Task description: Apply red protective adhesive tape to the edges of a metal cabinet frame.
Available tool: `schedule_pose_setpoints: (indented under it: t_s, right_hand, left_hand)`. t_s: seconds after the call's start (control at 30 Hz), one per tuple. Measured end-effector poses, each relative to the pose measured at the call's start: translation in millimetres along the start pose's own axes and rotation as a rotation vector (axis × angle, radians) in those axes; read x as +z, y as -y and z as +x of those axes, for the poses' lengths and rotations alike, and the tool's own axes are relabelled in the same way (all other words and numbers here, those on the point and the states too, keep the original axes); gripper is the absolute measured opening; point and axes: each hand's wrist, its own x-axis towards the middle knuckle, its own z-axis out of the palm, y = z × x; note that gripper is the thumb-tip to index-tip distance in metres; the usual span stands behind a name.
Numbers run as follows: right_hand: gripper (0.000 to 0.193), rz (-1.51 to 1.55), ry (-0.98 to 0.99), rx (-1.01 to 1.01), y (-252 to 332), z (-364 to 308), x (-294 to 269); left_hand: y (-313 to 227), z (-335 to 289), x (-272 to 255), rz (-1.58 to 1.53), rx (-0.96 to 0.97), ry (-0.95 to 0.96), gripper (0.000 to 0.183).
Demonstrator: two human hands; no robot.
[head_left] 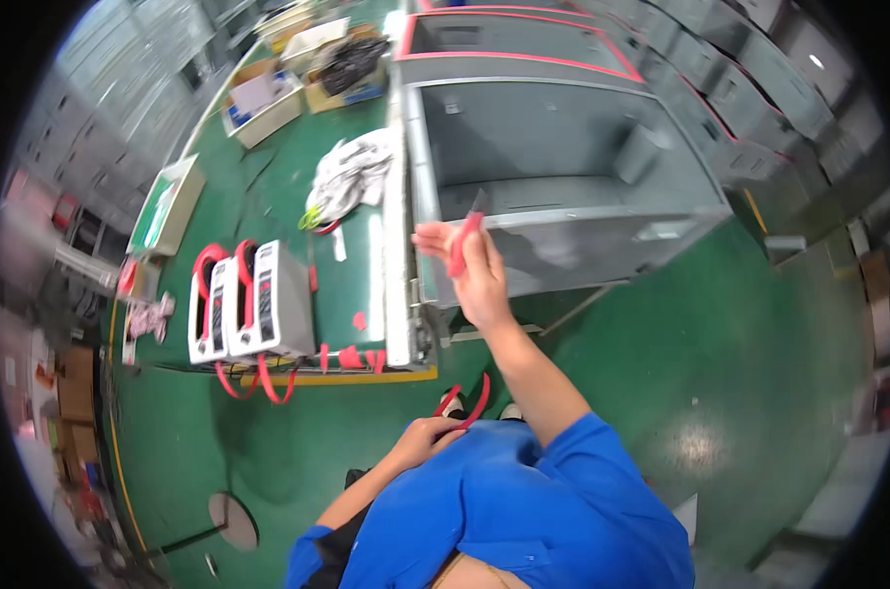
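Observation:
My right hand point(472, 277) is raised in front of the near wall of a grey sheet-metal cabinet box point(573, 177). It pinches a short red tape strip point(462, 245) and a thin dark blade-like tool that pokes up near the box's lower edge. My left hand point(427, 432) rests low by my blue shirt, its fingers closed on a curling red tape strip point(476, 401).
A green workbench point(268, 196) lies to the left with two white tape dispensers point(251, 302) loaded with red tape, cut red pieces stuck along its front edge point(352, 357), a heap of white cloth point(352, 177) and cardboard boxes point(263, 98). More grey cabinets point(749, 69) stand behind.

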Motion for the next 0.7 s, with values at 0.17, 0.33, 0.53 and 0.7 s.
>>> schedule_pose_setpoints:
  t_s: [0.17,0.33,0.53,0.7]
  right_hand:
    - [0.033,-0.19,-0.667,-0.459,36,11,-33]
    - [0.015,-0.727,-0.108,-0.245,17,-18,-15]
    - [0.024,-1.04,-0.333,-0.065,-4,-32,-37]
    - [0.026,-1.061,-0.232,-0.263,-22,-33,-34]
  left_hand:
    - [5,-5,5,-0.063,-0.128,-0.104,0.02]
    - [-11,10,7,-0.021,-0.147,0.065,0.02]
    - [-12,19,6,0.037,-0.034,0.029,0.021]
    - [-14,25,13,0.025,-0.014,0.062,0.02]
